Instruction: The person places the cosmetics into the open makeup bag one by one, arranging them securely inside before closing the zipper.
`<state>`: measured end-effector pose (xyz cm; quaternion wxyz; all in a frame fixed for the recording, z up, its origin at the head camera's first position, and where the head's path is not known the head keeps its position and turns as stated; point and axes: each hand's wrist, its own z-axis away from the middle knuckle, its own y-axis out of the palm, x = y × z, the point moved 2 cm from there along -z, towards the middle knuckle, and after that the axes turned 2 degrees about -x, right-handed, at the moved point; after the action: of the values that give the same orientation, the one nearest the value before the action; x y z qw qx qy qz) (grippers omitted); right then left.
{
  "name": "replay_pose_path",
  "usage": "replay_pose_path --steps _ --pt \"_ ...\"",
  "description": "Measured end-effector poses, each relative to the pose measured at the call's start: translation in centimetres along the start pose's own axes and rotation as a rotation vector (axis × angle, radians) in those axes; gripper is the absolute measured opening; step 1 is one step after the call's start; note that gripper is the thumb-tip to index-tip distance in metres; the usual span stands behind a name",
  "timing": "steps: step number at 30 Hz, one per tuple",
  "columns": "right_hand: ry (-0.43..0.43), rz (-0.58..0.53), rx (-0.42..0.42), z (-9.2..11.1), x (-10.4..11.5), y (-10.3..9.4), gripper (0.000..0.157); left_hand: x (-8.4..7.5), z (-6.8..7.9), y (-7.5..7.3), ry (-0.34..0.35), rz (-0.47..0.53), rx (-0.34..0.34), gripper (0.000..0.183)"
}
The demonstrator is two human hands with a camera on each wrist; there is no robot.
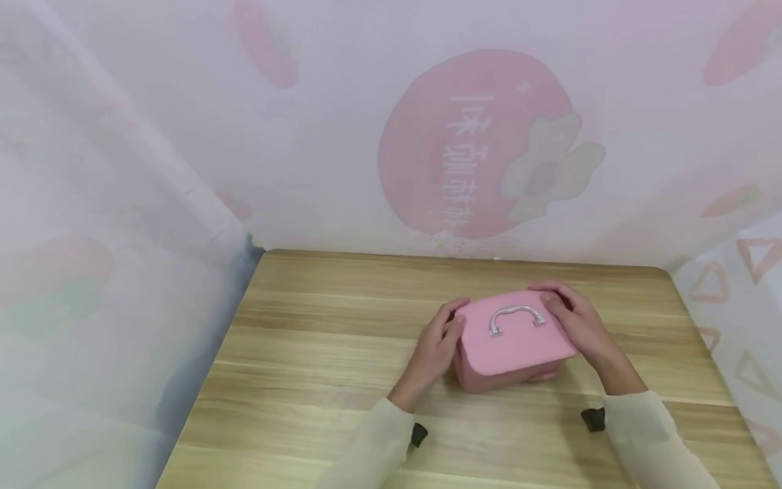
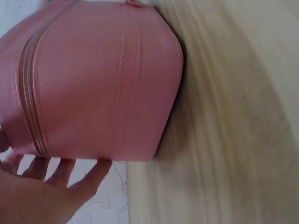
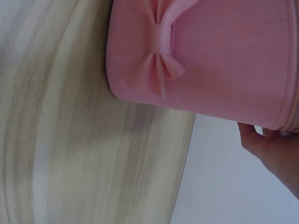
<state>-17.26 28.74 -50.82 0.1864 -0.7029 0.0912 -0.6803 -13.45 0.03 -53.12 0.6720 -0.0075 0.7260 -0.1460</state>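
A pink vanity case [image 1: 513,350] with a silver handle [image 1: 516,310] on its lid sits on the wooden table, its lid down. My left hand [image 1: 430,350] grips its left side, thumb by the lid's edge and fingers spread along the far side. On the opposite side, my right hand [image 1: 580,326] holds the upper right corner, with the thumb on the lid. A zipper [image 2: 29,88] runs round the case below the lid in the left wrist view. In the right wrist view a pink bow [image 3: 161,39] decorates the front. The handle stands upright, untouched.
The wood-grain table [image 1: 293,380] reaches back to a pale fabric wall [image 1: 330,170] printed with pink shapes and a flower. Similar fabric hangs on the left and right. Small black pieces [image 1: 593,419] show beside both sleeves.
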Motion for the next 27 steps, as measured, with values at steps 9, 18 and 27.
replay_pose_path --steps 9,18,27 --pt "0.044 -0.033 -0.125 1.2 0.2 0.1 0.044 0.2 -2.1 -0.2 -0.022 -0.022 0.052 0.046" --pt "0.078 -0.015 -0.212 2.1 0.0 -0.4 0.041 -0.1 -3.4 0.4 -0.038 -0.022 0.084 0.046" --pt "0.160 -0.031 -0.299 2.9 0.1 0.0 0.043 0.3 -4.6 0.2 -0.063 -0.043 0.113 0.044"
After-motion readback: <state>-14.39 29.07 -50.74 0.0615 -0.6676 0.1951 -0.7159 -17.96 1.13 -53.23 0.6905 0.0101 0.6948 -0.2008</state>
